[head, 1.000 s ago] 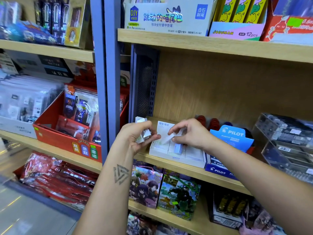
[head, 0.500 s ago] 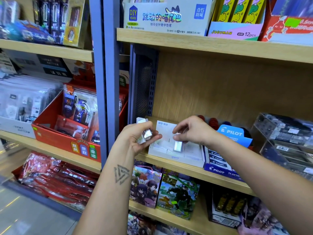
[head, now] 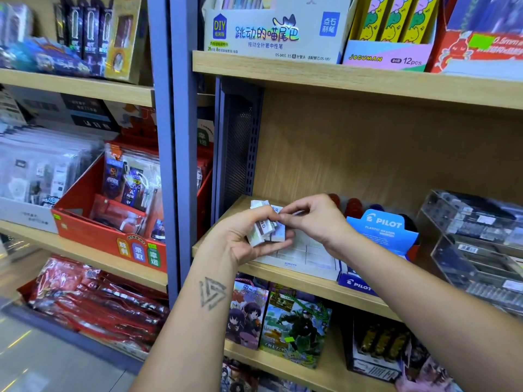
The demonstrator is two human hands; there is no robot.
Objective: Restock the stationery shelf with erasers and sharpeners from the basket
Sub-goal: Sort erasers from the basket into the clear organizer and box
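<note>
My left hand (head: 240, 236) grips a small stack of wrapped white erasers (head: 264, 229) just above the front of the wooden shelf (head: 297, 275). My right hand (head: 314, 219) reaches across and pinches the top of that stack with thumb and forefinger. Beneath both hands sits a low white eraser display box (head: 302, 256) holding rows of white erasers. A blue Pilot eraser box (head: 382, 230) stands directly to its right. The basket is out of view.
Clear acrylic bins (head: 475, 236) of small items fill the shelf's right end. A blue metal upright (head: 175, 137) and perforated divider (head: 240, 145) bound the left. A red carton (head: 113, 222) of packets sits on the neighbouring shelf. Boxes line the shelves above and below.
My right hand has left the white display box, where it set an eraser down, and come back to the stack in my left hand. My left hand shifted slightly right.
</note>
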